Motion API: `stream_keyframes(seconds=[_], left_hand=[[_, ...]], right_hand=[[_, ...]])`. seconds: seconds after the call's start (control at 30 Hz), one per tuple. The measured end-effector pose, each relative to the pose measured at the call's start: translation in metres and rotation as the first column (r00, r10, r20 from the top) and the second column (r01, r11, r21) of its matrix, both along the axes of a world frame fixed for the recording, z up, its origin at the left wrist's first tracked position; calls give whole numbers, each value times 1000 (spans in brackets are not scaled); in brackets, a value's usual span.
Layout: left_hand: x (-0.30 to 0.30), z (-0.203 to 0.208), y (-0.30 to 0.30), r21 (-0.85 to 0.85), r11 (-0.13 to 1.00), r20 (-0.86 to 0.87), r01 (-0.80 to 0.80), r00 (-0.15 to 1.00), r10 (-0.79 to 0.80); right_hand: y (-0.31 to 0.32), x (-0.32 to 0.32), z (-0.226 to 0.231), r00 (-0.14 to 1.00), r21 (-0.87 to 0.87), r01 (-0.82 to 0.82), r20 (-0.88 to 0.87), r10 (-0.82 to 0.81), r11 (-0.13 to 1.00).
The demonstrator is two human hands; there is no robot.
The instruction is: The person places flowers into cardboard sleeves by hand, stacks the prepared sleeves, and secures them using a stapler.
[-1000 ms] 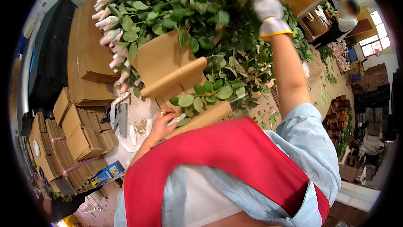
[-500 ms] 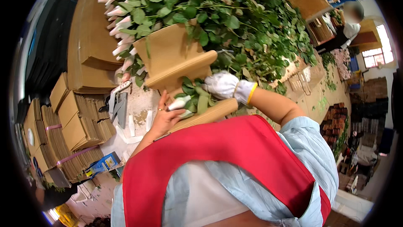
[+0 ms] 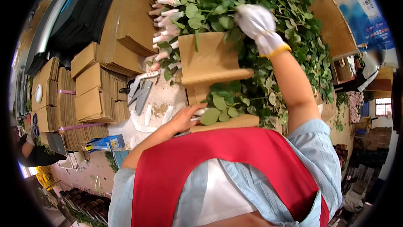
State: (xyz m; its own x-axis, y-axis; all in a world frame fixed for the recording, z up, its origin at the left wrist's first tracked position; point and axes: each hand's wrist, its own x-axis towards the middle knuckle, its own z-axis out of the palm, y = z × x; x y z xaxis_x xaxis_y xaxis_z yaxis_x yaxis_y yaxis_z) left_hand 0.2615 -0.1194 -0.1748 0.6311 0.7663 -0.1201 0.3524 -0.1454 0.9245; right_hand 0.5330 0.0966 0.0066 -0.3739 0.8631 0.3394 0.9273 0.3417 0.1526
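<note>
My bare left hand [image 3: 184,119] lies close to the front of my red apron [image 3: 218,149], its fingers closed about the white-sleeved head of a leafy rose [image 3: 212,115]. That rose rests on a corrugated cardboard sheet [image 3: 208,55], which has a rolled fold across its middle and a curled near edge. My right hand [image 3: 257,23], in a white glove with a yellow cuff, is over the large heap of rose stems [image 3: 289,29] beyond the sheet. Motion blurs its fingers, so whether they grip a stem cannot be made out. White-sleeved buds [image 3: 168,17] line the heap's left side.
Left of the sheet, a grey stapler [image 3: 142,96] and white sleeves [image 3: 147,115] lie on the worktop. Stacks of folded cardboard [image 3: 90,101] stand farther left, with a blue tool [image 3: 105,143] near the edge. Another person [image 3: 369,73] is at the far right.
My right hand has left the roses on the sheet and moved up and away to the heap. My left hand stays by the sleeved head. The whole view has shifted and turned.
</note>
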Motion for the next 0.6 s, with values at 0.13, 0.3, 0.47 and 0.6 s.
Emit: stream_keyframes(seconds=[0.13, 0.3, 0.47, 0.6], left_hand=[[-3, -12, -8, 201, 975, 113, -91, 991, 69], [1, -12, -5, -16, 996, 92, -85, 992, 86], [0, -26, -1, 274, 959, 27, -66, 998, 61], [0, -20, -3, 222, 970, 40, -100, 995, 93]], right_hand=[[-71, 17, 61, 999, 470, -16, -33, 35, 883], [-167, 75, 7, 942, -38, -252, -237, 237, 967], [-209, 81, -136, 937, -600, -144, -337, -86, 787], [-192, 76, -116, 932, -475, -150, -361, -36, 867]])
